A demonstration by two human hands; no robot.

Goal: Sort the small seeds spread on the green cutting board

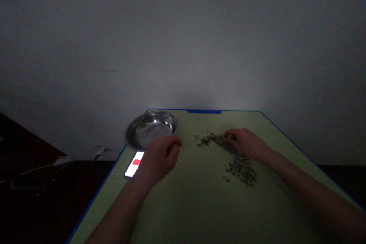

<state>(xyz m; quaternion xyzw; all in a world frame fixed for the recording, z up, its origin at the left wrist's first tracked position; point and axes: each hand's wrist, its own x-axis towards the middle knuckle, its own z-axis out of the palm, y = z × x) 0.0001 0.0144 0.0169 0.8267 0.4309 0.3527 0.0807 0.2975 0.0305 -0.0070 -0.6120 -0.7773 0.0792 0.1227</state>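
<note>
My left hand (160,156) hovers just in front of a shiny steel bowl (150,128) at the table's left, fingers curled together in a pinch; what they hold is too small to make out. My right hand (246,143) rests on a scattered patch of small dark seeds (239,167) spread over the pale green table (194,206), its fingers bent and pressed onto the seeds at the patch's far end. More seeds (203,140) lie loose to the left of that hand.
A phone (134,164) with a lit white and red screen lies by the table's left edge, partly under my left wrist. The table has a blue rim and stands against a plain wall. Cables and a plug (100,150) lie on the dark floor at left.
</note>
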